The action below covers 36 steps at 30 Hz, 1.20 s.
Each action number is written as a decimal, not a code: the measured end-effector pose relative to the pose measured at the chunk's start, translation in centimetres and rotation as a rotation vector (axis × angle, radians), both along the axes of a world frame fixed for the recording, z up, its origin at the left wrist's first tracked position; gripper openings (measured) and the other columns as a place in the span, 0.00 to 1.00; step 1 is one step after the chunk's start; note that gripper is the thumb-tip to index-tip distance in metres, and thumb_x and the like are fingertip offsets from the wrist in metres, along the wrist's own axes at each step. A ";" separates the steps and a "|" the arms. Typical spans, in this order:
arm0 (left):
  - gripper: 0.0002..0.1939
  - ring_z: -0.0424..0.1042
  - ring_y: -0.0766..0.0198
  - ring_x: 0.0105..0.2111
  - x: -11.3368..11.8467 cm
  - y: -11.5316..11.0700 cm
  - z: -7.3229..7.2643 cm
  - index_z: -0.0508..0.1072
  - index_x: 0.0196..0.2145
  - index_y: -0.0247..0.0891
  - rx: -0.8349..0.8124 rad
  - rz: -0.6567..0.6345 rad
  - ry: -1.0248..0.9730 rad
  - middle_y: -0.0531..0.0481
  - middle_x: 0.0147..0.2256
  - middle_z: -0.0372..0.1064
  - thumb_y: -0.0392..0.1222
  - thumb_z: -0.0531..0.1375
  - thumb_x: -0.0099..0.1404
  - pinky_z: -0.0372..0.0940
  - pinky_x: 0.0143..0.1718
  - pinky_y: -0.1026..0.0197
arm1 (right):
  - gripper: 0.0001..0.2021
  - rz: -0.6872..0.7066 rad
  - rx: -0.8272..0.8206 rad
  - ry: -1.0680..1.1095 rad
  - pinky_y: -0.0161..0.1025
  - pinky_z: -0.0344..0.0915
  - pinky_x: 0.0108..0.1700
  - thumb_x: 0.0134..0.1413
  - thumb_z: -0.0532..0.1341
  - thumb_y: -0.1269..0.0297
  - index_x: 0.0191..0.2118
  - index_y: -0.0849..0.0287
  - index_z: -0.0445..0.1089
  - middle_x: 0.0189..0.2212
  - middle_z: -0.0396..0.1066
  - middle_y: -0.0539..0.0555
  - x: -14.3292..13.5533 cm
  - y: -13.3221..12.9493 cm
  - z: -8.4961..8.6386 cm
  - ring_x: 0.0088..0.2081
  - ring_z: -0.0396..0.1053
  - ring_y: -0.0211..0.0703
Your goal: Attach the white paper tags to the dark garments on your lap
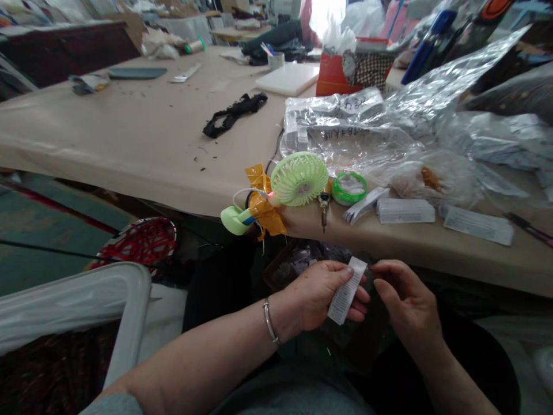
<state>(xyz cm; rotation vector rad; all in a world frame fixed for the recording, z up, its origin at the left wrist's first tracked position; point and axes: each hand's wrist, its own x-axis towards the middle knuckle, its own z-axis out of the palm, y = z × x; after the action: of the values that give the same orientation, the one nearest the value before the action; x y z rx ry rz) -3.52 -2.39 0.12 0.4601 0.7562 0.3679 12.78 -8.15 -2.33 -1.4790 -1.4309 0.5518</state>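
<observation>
My left hand [322, 294] pinches a narrow white printed label strip [347, 291] between thumb and fingers, held over my lap below the table edge. A silver bangle sits on that wrist. My right hand [408, 300] is just right of the strip, fingers curled on dark fabric [367, 340] that lies in my lap; the grip is partly hidden. On the table edge above lie stacks of white labels [405, 211].
A green handheld fan [298, 180] taped with yellow tape hangs at the beige table's edge [173, 196]. Beside it are a green tape roll [349, 188], a small soldering tool [324, 208], clear plastic bags of labels [345, 129], a black lace piece [233, 114] and a white plastic crate [129, 311] at lower left.
</observation>
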 end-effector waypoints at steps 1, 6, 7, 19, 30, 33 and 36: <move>0.13 0.70 0.67 0.19 -0.1 -0.2 0.0 0.71 0.36 0.31 0.015 -0.012 0.000 0.47 0.25 0.71 0.46 0.57 0.66 0.68 0.24 0.63 | 0.06 -0.016 -0.098 0.076 0.35 0.70 0.35 0.55 0.61 0.61 0.37 0.56 0.70 0.32 0.72 0.51 -0.1 0.2 0.1 0.32 0.72 0.40; 0.17 0.69 0.69 0.19 -0.2 -0.9 -0.4 0.70 0.32 0.31 0.068 -0.046 -0.034 0.48 0.26 0.70 0.52 0.62 0.60 0.67 0.22 0.66 | 0.09 0.034 -0.315 0.246 0.31 0.65 0.27 0.52 0.63 0.58 0.29 0.58 0.70 0.24 0.70 0.49 -0.9 0.9 0.5 0.25 0.68 0.36; 0.18 0.69 0.69 0.19 -0.2 -1.0 -0.5 0.70 0.32 0.32 0.074 -0.058 -0.037 0.48 0.26 0.70 0.52 0.63 0.59 0.67 0.22 0.66 | 0.09 0.036 -0.328 0.263 0.31 0.64 0.26 0.52 0.63 0.58 0.28 0.58 0.69 0.24 0.70 0.49 -1.0 0.9 0.5 0.25 0.67 0.36; 0.16 0.68 0.70 0.19 -1.1 -1.3 0.1 0.69 0.32 0.34 0.085 -0.075 -0.043 0.52 0.24 0.67 0.51 0.63 0.58 0.63 0.21 0.67 | 0.17 0.073 0.000 -0.003 0.41 0.70 0.46 0.56 0.60 0.63 0.52 0.53 0.67 0.45 0.72 0.55 -1.0 -0.2 -0.3 0.45 0.71 0.45; 0.16 0.67 0.70 0.19 -0.8 -1.3 -0.2 0.69 0.31 0.33 0.076 -0.065 -0.022 0.52 0.23 0.67 0.51 0.64 0.57 0.63 0.21 0.67 | 0.15 0.144 0.091 -0.233 0.41 0.69 0.48 0.59 0.57 0.67 0.52 0.56 0.68 0.45 0.71 0.57 -1.2 -0.2 -0.2 0.45 0.71 0.45; 0.16 0.67 0.70 0.19 -0.9 -1.3 -0.3 0.69 0.31 0.33 0.079 -0.058 -0.023 0.52 0.23 0.67 0.51 0.64 0.57 0.62 0.21 0.67 | 0.15 0.149 0.084 -0.228 0.41 0.70 0.47 0.59 0.57 0.67 0.51 0.56 0.68 0.44 0.71 0.57 -1.2 -0.1 -0.2 0.45 0.72 0.45; 0.17 0.67 0.70 0.19 -0.9 -1.3 -0.4 0.69 0.31 0.34 0.084 -0.064 -0.018 0.52 0.23 0.67 0.52 0.64 0.56 0.62 0.21 0.67 | 0.14 0.154 0.059 -0.203 0.41 0.70 0.48 0.59 0.58 0.66 0.50 0.55 0.69 0.44 0.72 0.56 -1.2 -0.2 -0.3 0.46 0.72 0.46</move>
<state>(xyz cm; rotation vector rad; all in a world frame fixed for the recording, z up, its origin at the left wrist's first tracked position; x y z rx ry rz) -4.44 -3.64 -0.24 0.5581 0.7085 0.3440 11.60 -8.36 -2.63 -1.4169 -1.7160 0.4592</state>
